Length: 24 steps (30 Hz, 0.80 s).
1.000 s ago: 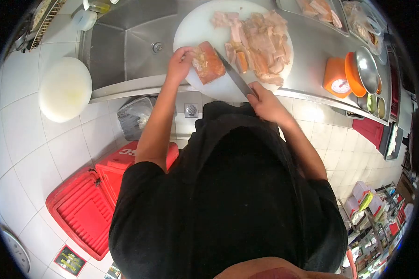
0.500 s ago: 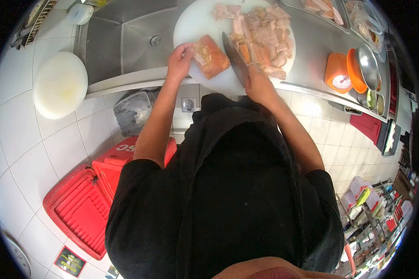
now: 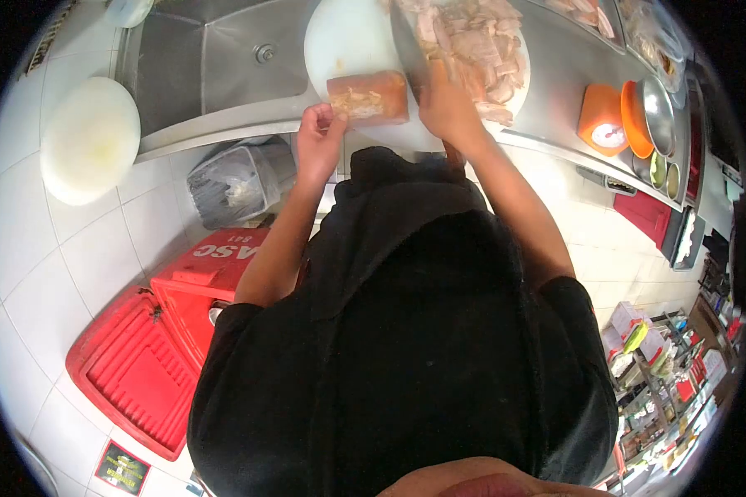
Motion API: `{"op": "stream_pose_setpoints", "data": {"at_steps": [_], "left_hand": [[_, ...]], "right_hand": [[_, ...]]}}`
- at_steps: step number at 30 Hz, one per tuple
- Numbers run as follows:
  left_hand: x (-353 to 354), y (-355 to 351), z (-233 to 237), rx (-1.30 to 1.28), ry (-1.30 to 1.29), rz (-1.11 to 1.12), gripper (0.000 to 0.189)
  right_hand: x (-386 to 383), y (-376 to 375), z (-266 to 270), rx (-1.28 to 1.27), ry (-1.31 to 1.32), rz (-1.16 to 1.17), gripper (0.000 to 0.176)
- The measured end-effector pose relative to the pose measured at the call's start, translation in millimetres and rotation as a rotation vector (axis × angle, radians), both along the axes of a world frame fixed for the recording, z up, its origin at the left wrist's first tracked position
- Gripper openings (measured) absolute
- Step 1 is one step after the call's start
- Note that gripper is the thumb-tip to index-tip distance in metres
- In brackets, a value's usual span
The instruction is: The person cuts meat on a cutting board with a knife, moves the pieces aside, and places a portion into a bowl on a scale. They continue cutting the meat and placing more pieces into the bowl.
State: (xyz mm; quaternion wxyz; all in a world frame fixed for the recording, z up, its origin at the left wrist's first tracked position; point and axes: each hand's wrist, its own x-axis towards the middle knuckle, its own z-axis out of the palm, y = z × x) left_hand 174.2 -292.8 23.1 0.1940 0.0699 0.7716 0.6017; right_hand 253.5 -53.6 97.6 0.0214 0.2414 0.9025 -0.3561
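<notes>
And here's the big round white board [image 3: 340, 41] on the steel desk [image 3: 555, 83], ahead of both hands. On it, beyond the right hand [image 3: 452, 108], a broad heap of cut meat [image 3: 481, 50], pale pink, thin and floppy, piled loosely. Now the meat block [image 3: 369, 98]: squarish-ended, reddish-brown outside, a ragged pale-yellow patch along its near face, lying crosswise just ahead and to the right of the left hand [image 3: 322, 137]. The knife [image 3: 408, 45], wide-bladed and dark, points away from the right hand, between block and heap. Right hand's clamped round the handle, forearm slanting inward! Left forearm reaches forward, fingers bent, thumb close to them at the block's near corner; whether they're pinching it, I cannot tell.
</notes>
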Motion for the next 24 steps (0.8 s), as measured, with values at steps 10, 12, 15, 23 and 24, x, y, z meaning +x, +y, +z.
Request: {"op": "stream_pose_setpoints", "data": {"at_steps": [10,12,15,23,24], "left_hand": [[20.1,6.4,-2.8,0.121,-0.001,-0.036,0.026],[21.4,5.9,4.3,0.130,-0.022,-0.050,0.027],[17.3,4.9,3.0,0.116,-0.005,-0.089,0.027],[10.6,-1.0,11.9,0.052,0.093,-0.090,0.036],[8.2,-2.0,11.6,0.025,0.118,-0.080,0.038]], "right_hand": [[26.0,-41.3,53.3,0.026,-0.151,0.019,0.019],[20.6,-47.0,59.3,0.048,-0.262,0.035,0.024],[17.6,-52.4,65.3,0.049,-0.334,0.031,0.026],[18.8,-64.3,68.4,0.082,-0.339,0.024,0.027],[18.6,-65.3,69.0,0.084,-0.340,0.026,0.028]]}}
